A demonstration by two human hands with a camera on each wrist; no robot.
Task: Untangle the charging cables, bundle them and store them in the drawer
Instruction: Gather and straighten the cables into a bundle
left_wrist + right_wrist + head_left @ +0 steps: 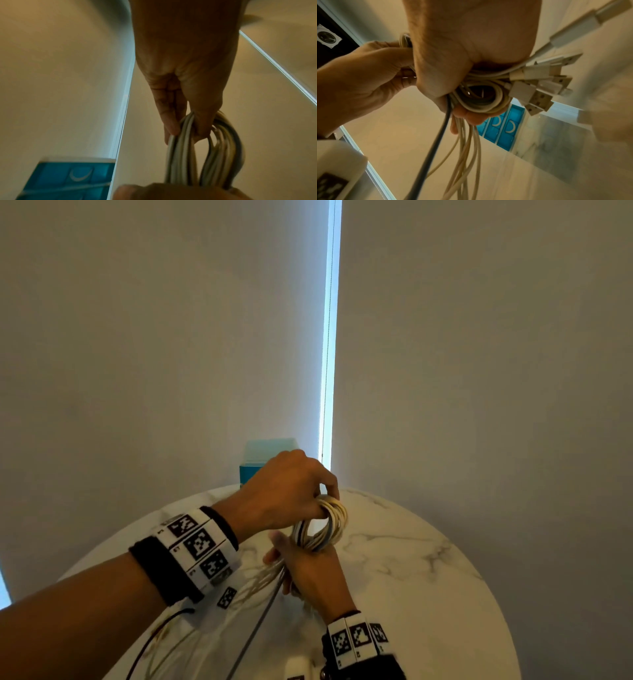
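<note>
Cables were gathered into one coiled bundle, held above the round marble table between two hands. Most strands were white or cream, and one was dark grey; the exact count of cables could not be told, as they overlapped.

Going from the left, the left hand came in over the table, its thumb and fingers curled round the top of the coil, pinching the loops together. In the left wrist view the fingers hooked through the strands, which split into two hanks below them.

Just right of and below it, the right hand gripped the lower part of the same bundle in a closed fist. Loose tails, one dark and several pale, hung down from that fist toward the table. At the right of the fist a cluster of plugs stuck out, at least five of them, white with metal tips.

Behind the hands, at the table's far edge, stood one blue drawer unit; in the right wrist view two of its fronts showed curved white handles.
</note>
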